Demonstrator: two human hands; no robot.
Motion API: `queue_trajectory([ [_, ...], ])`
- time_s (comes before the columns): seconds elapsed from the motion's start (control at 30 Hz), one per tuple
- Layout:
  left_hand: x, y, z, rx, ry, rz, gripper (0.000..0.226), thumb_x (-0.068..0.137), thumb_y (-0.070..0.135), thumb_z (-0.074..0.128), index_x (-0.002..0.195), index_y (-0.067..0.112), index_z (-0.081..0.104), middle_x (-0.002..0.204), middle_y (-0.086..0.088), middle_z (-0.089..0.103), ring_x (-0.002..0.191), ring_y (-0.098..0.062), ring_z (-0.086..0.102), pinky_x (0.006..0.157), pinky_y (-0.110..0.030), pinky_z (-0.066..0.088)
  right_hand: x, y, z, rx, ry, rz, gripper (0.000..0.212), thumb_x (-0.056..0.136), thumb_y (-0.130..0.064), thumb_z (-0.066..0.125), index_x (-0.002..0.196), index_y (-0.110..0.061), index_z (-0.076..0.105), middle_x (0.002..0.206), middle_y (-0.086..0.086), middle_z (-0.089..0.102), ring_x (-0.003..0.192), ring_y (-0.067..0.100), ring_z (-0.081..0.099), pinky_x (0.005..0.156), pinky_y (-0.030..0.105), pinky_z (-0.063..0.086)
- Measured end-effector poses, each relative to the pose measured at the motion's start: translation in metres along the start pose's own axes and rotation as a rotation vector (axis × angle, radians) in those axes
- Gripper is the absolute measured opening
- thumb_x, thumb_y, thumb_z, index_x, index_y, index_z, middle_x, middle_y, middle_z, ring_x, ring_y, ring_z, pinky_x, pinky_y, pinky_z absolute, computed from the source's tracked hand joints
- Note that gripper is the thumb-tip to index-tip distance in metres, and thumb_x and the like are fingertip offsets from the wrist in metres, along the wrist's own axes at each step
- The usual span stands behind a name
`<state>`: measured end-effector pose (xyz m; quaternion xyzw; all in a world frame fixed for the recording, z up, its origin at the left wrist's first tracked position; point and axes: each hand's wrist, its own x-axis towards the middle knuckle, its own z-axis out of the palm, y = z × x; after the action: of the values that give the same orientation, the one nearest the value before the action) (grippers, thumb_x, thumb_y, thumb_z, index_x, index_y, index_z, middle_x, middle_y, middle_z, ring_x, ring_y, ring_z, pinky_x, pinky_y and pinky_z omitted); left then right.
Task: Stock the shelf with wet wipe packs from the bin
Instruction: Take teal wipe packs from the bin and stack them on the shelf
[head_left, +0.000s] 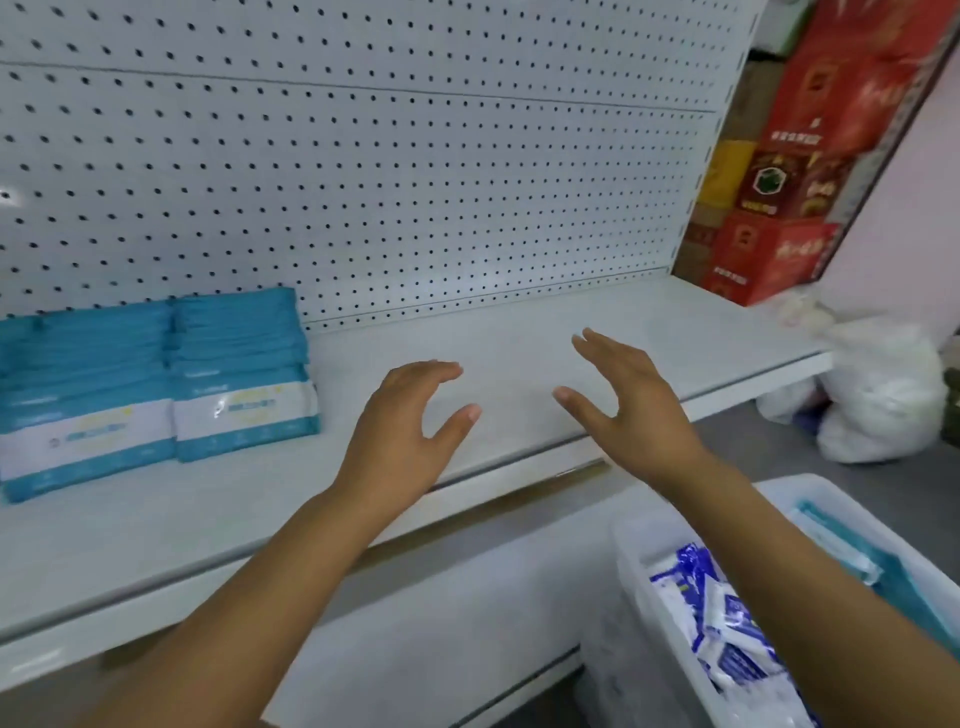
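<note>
Bin (631, 551) sits low right by the arms, with plenty of wet wipe packs (727, 639) in it. Left hand (410, 431) and right hand (628, 400) both hover empty, fingers spread, over the shelf (519, 353). Tip imo: grab a bunch two-handed and set it flush beside the teal stacks (156, 384) on the left, labels forward, pushed back toward the pegboard (363, 182).

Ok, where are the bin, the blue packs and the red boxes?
bin (628, 613): head view, its white left wall.
blue packs (241, 374): head view, middle of the right stack.
red boxes (769, 260): head view, lowest box's front.
</note>
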<state>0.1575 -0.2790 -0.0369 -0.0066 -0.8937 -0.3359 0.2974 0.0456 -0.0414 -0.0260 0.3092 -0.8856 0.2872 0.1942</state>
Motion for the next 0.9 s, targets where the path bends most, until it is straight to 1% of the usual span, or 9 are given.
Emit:
queue_trajectory([
  [0.1, 0.010, 0.028, 0.044, -0.038, -0.118, 0.033, 0.045, 0.094, 0.046, 0.062, 0.136, 0.032, 0.056, 0.142, 0.014, 0.051, 0.134, -0.004, 0.042, 0.111, -0.023, 0.031, -0.034, 0.045, -0.035, -0.064, 0.000, 0.133, 0.064, 0.092, -0.051, 0.061, 0.148, -0.025, 0.046, 0.155, -0.008, 0.041, 0.144, 0.010, 0.032, 0.112, 0.021, 0.025],
  [0.23, 0.013, 0.060, 0.103, -0.073, -0.210, 0.096, 0.043, 0.092, 0.040, 0.068, 0.133, 0.025, 0.061, 0.138, 0.009, 0.056, 0.133, -0.007, 0.045, 0.108, -0.021, 0.033, -0.083, 0.098, -0.069, -0.136, 0.020, 0.316, 0.062, 0.089, -0.049, 0.067, 0.143, -0.023, 0.052, 0.146, -0.002, 0.053, 0.135, 0.019, 0.046, 0.107, 0.026, 0.035],
  [0.3, 0.007, 0.075, 0.131, -0.098, -0.265, 0.106, 0.041, 0.091, 0.035, 0.071, 0.129, 0.022, 0.063, 0.133, 0.007, 0.059, 0.127, -0.009, 0.049, 0.106, -0.021, 0.036, -0.111, 0.122, -0.080, -0.157, -0.026, 0.408, 0.062, 0.089, -0.051, 0.065, 0.143, -0.024, 0.051, 0.145, -0.002, 0.054, 0.133, 0.020, 0.047, 0.104, 0.026, 0.035],
  [0.37, -0.001, 0.084, 0.160, -0.093, -0.333, 0.138, 0.040, 0.089, 0.030, 0.074, 0.125, 0.017, 0.066, 0.127, 0.001, 0.063, 0.120, -0.015, 0.055, 0.100, -0.020, 0.036, -0.138, 0.145, -0.087, -0.188, -0.094, 0.498, 0.063, 0.090, -0.050, 0.065, 0.144, -0.022, 0.050, 0.149, -0.001, 0.050, 0.137, 0.020, 0.043, 0.110, 0.029, 0.032],
  [0.43, -0.011, 0.090, 0.188, -0.058, -0.438, 0.135, 0.044, 0.090, 0.035, 0.072, 0.129, 0.016, 0.063, 0.128, -0.002, 0.063, 0.120, -0.019, 0.056, 0.098, -0.024, 0.039, -0.163, 0.167, -0.093, -0.188, -0.127, 0.598, 0.060, 0.091, -0.046, 0.066, 0.143, -0.021, 0.051, 0.149, 0.001, 0.050, 0.138, 0.021, 0.043, 0.114, 0.030, 0.029],
  [0.53, -0.027, 0.094, 0.225, -0.016, -0.582, 0.061, 0.054, 0.093, 0.044, 0.065, 0.140, 0.020, 0.054, 0.139, 0.000, 0.057, 0.128, -0.018, 0.051, 0.104, -0.028, 0.040, -0.196, 0.196, -0.104, -0.217, -0.134, 0.771, 0.058, 0.091, -0.046, 0.067, 0.141, -0.020, 0.053, 0.144, 0.003, 0.054, 0.133, 0.023, 0.047, 0.110, 0.033, 0.034],
  [0.6, -0.038, 0.095, 0.246, 0.024, -0.656, 0.013, 0.062, 0.093, 0.047, 0.064, 0.146, 0.020, 0.048, 0.150, -0.003, 0.049, 0.138, -0.019, 0.044, 0.112, -0.031, 0.035, -0.215, 0.212, -0.112, -0.227, -0.140, 0.887, 0.059, 0.090, -0.047, 0.068, 0.140, -0.017, 0.053, 0.142, 0.007, 0.056, 0.128, 0.026, 0.051, 0.105, 0.033, 0.038],
  [0.7, -0.052, 0.096, 0.271, 0.194, -0.757, -0.060, 0.077, 0.093, 0.059, 0.056, 0.154, 0.020, 0.032, 0.165, -0.007, 0.023, 0.151, -0.026, 0.022, 0.121, -0.040, 0.024, -0.239, 0.229, -0.119, -0.233, -0.192, 1.007, 0.063, 0.090, -0.046, 0.069, 0.141, -0.012, 0.051, 0.142, 0.010, 0.054, 0.128, 0.029, 0.052, 0.102, 0.034, 0.040],
  [0.9, -0.081, 0.084, 0.299, 0.352, -0.834, -0.249, 0.102, 0.089, 0.077, 0.038, 0.160, 0.015, -0.002, 0.165, -0.015, -0.020, 0.152, -0.031, -0.018, 0.124, -0.049, 0.002, -0.259, 0.257, -0.115, -0.196, -0.241, 1.083, 0.063, 0.090, -0.040, 0.070, 0.141, -0.011, 0.049, 0.137, 0.012, 0.056, 0.122, 0.030, 0.054, 0.099, 0.034, 0.043],
])
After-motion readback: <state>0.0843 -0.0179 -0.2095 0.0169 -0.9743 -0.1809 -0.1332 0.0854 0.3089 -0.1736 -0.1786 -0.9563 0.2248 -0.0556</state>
